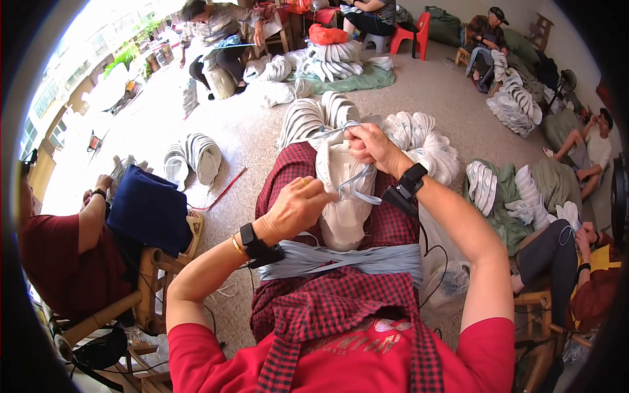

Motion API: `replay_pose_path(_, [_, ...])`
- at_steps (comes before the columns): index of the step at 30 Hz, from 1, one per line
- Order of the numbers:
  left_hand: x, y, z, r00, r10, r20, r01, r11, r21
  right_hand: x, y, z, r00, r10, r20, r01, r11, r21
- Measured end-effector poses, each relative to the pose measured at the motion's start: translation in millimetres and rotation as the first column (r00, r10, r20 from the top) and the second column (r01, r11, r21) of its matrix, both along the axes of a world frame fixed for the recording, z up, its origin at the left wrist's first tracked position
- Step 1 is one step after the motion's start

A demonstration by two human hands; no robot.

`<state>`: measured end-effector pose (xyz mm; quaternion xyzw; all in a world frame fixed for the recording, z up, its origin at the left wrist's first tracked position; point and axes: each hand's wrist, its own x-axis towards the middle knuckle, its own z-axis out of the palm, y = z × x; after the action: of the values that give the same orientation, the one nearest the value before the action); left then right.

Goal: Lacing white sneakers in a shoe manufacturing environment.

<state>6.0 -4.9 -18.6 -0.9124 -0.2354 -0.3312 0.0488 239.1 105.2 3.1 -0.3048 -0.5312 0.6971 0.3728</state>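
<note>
While the white fabric sneaker [344, 196] rests on the lap, the right hand [370, 145] pinches a pale blue flat lace [357, 180]; the left hand [296, 208] grips the shoe's side; threading seems underway, needing a firm pull.

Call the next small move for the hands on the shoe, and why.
Probably pull the lace taut with the right hand: a loop hangs slack over the white shoe on the lap, while the left hand steadies its side.

Head fisheye, looking down, close (single view).
</note>
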Motion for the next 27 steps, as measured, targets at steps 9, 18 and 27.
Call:
replay_pose_path(9, [9.5, -10.0, -16.8, 0.889, 0.421, 0.182, -0.347, 0.876, -0.335, -0.1, 0.3, -1.6, 0.998, 0.040, -0.048, -0.037, 0.997, 0.066])
replay_pose_path(18, [18.2, -28.9, -5.8, 0.752, 0.571, 0.329, 0.167, 0.318, -0.933, -2.6, -2.6, 2.3, 1.000, -0.011, 0.015, 0.010, 0.996, 0.083])
replay_pose_path(27, [25.2, -72.7, 9.8, 0.936, 0.267, 0.231, -0.176, 0.921, -0.348, -18.7, -4.0, 25.3, 0.944, -0.150, 0.292, 0.057, 0.951, 0.303])
